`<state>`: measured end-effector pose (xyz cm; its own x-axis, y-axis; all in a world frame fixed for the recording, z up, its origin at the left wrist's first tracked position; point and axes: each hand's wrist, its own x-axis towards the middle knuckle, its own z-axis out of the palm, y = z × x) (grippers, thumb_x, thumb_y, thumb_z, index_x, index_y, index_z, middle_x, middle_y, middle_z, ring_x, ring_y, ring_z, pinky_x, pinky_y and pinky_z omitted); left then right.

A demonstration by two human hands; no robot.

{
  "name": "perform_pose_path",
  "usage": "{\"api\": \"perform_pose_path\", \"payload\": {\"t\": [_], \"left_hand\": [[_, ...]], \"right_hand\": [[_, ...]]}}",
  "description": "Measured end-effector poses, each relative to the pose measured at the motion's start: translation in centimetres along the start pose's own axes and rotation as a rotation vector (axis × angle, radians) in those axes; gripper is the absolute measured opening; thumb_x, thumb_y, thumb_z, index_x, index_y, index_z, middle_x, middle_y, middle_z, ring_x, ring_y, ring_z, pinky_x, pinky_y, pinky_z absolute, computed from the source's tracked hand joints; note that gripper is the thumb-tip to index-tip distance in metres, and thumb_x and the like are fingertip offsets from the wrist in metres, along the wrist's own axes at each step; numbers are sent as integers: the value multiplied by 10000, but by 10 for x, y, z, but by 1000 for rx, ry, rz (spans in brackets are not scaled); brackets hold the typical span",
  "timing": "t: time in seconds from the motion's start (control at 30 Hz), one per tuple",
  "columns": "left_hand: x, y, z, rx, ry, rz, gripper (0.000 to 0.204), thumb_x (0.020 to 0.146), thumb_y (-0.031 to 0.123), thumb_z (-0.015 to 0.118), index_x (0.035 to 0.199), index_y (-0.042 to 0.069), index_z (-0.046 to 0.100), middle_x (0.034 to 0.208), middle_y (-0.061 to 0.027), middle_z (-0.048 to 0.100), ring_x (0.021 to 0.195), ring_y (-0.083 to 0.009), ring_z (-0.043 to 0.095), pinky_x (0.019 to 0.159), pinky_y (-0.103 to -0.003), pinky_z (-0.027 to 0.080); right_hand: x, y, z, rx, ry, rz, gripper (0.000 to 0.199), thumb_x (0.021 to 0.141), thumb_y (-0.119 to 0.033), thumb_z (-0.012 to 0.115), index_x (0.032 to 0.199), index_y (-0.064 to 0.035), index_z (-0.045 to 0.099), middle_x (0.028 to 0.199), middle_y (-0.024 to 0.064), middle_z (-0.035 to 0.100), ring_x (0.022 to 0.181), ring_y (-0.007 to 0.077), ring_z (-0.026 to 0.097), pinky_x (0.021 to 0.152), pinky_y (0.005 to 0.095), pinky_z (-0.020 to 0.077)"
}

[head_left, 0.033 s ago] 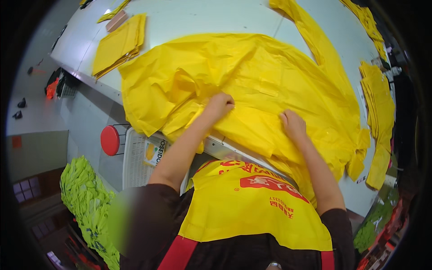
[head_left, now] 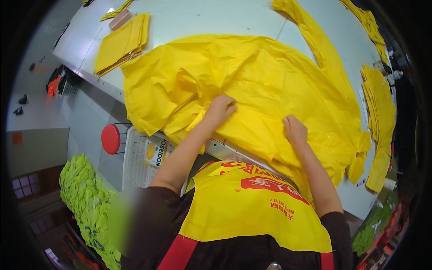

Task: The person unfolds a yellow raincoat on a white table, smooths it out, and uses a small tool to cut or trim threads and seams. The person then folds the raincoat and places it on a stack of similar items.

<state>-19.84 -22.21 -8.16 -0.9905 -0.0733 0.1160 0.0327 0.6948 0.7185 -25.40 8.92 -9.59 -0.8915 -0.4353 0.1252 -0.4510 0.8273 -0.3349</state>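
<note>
A large yellow raincoat (head_left: 252, 85) of thin, shiny material lies spread and creased over the table, its near edge hanging down in front of me. One long sleeve-like strip reaches away toward the far right. On the near part of the raincoat, my left hand (head_left: 218, 111) is curled, with the fingertips pinching the material. My right hand (head_left: 296, 129) is closed on the same raincoat, farther right and slightly nearer to me. Bunched folds rise just left of my left hand.
On the pale table (head_left: 216, 20), folded yellow pieces (head_left: 121, 45) lie at far left beside a pinkish block (head_left: 120, 20). Another yellow stack (head_left: 379, 117) lies right. Below left are a white basket (head_left: 135, 157), a red stool (head_left: 110, 139) and a lime-green heap (head_left: 85, 198).
My left hand has shifted very slightly right and its fingers look a little looser. My right hand is almost unmoved.
</note>
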Motion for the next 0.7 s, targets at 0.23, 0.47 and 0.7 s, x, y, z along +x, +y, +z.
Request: {"api": "perform_pose_path", "payload": {"t": [0.23,0.47,0.7], "left_hand": [[-86,-25,-70,640,613,-86,378,720,102,642,1079,35,544,1042,-130,559,999,-303,507,881,-397,387],[-87,-95,-109,583,185,-147,485,743,187,635,1189,76,482,1176,-157,487,1091,-330,440,910,-448,346],[-97,-124,-108,723,594,-786,555,785,470,588,1170,77,516,1158,-143,511,1075,-348,451,899,-462,370]], "right_hand": [[-29,75,-17,-134,118,-66,207,876,-257,517,741,-100,529,636,121,574,576,317,566,510,406,451],[-18,147,-48,-288,57,-10,220,882,-277,511,775,-85,520,637,141,568,578,333,560,523,420,445],[-23,150,-39,-342,24,183,211,889,-288,496,823,-90,524,725,145,595,652,342,573,559,435,446]]}}
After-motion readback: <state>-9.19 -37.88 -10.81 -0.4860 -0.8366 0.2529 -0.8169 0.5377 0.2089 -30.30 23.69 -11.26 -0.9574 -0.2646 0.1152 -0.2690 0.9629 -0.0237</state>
